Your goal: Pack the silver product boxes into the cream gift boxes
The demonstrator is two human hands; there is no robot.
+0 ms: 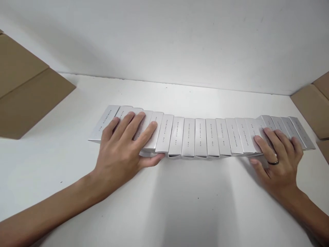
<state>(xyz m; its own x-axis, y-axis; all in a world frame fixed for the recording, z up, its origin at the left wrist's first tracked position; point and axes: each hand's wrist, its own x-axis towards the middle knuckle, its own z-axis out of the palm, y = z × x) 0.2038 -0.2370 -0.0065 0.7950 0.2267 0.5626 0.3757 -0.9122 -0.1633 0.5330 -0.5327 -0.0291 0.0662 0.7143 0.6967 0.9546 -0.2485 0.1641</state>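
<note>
Along the white table (64, 157), one long row of boxes (200, 137) takes the middle ground, slim white cartons standing side by side, a line of small print on each upper face. Landmark for these notes: the row.

Left hand (119, 151): over the row's left part, fingers spread across several upper faces, thumb out along the near edge. Right hand (280, 164): over the row's right part, fingers a little bent and apart on the upper faces, thumb close to the near edge; dark ring (273, 163) on one finger. Neither hand pinches a single box. How hard they press cannot be told, nor whether the row rests fully on the table.

Progress, judged from the lie of things: gathering into a single row looks done, with neighbours touching or nearly so along most of it. Evenness looks unfinished. The row sags toward the near side at its middle, edges step from box to box, and the boxes at both ends lean outward. Print appears turned the other way on the right-hand boxes; too small to read.

Around the row: brown cardboard (31, 92) well apart to its left, more brown cardboard (312, 109) just beyond its right end, pale wall (180, 44) behind. Broad shadow on the near side.
</note>
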